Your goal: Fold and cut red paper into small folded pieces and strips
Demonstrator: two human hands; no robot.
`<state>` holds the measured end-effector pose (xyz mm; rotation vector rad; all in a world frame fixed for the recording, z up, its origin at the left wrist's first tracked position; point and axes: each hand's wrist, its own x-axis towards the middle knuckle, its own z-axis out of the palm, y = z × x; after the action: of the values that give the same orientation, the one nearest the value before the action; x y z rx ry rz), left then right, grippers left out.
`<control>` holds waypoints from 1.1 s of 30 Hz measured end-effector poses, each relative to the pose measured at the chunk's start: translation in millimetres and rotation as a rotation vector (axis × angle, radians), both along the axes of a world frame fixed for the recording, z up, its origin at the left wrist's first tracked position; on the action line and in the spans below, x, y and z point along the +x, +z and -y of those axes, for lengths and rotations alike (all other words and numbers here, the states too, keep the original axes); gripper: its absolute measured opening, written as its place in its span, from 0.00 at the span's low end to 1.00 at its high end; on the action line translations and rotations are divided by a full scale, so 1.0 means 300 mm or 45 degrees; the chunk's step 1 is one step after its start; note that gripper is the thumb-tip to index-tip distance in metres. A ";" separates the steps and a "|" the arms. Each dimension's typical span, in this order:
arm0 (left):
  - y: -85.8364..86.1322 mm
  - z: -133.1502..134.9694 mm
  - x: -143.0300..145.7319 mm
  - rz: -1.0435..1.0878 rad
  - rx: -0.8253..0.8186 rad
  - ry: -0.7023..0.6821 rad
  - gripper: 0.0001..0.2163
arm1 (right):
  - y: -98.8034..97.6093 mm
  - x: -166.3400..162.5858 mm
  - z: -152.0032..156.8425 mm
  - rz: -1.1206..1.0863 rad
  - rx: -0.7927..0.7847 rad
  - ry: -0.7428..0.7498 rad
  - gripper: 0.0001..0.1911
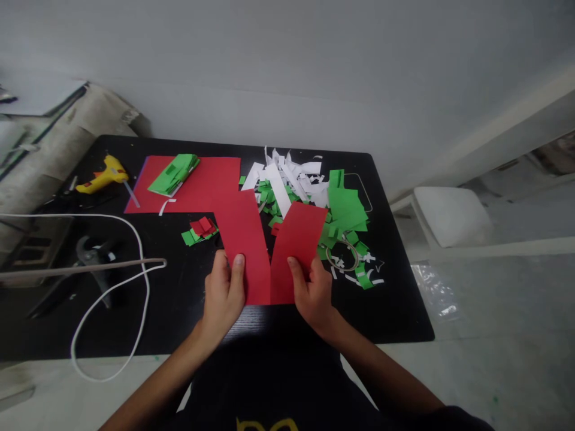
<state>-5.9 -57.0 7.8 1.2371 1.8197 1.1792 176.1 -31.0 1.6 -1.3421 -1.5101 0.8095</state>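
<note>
Between my hands is a sheet of red paper (256, 269), parted down the middle from its far edge, with the halves meeting near the edge closest to me. My left hand (224, 287) grips the left half, thumb on top. On the right half, my right hand (313, 293) has the same thumb-on-top hold, and that half curls a little. Beyond it lies a heap of white paper strips (291, 173) with green paper pieces (348, 206). Small red and green folded pieces (200, 230) rest left of the held sheet.
Red paper sheets (215, 179) lie at the back of the black table (386, 311) under a folded green paper stack (174, 173). A yellow glue gun (105, 175), a white cable (147, 281) and a dark clamp-like tool (92, 260) are at left. A ring (354, 254) sits at right.
</note>
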 end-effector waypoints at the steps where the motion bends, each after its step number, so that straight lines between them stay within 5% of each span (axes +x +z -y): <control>1: 0.004 0.003 0.000 -0.034 0.008 0.004 0.14 | 0.003 -0.001 0.001 0.002 0.003 0.000 0.13; 33: 0.029 0.010 0.003 -0.179 0.115 0.019 0.11 | 0.016 -0.012 0.015 -0.055 0.005 -0.003 0.10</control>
<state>-5.0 -60.0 16.4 1.3903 1.8983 1.2213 172.6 -35.5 6.5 -1.3151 -1.4760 0.8283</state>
